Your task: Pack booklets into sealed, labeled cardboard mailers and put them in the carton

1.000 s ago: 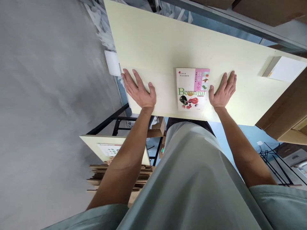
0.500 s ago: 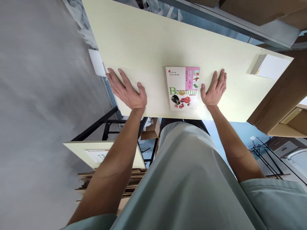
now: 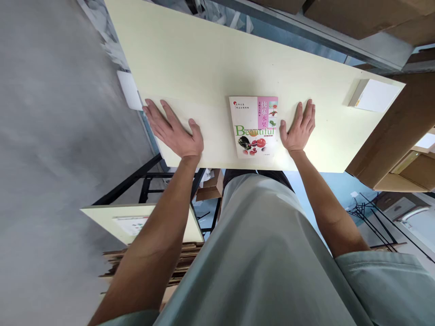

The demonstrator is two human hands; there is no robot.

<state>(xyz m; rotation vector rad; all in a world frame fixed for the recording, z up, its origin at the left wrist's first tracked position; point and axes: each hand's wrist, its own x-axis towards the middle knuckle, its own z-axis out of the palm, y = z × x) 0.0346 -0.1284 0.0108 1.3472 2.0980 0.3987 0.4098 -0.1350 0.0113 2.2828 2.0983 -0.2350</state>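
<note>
A closed book with a white and pink cover, green "Beautiful" lettering and pictures of fruit lies on the pale yellow tabletop, near its front edge. My left hand rests flat on the table to the left of the book, fingers spread and holding nothing. To the book's right, my right hand lies palm down with the thumb apart, close to the cover but not on it. It holds nothing either.
A white box sits at the table's right end. Beyond that end are cardboard boxes. At the lower left a second pale board bears a printed sheet. Black metal legs show beneath the table's left side.
The whole view has shifted slightly, so the table, book and both hands appear a little further left. Both hands keep their places beside the book.
</note>
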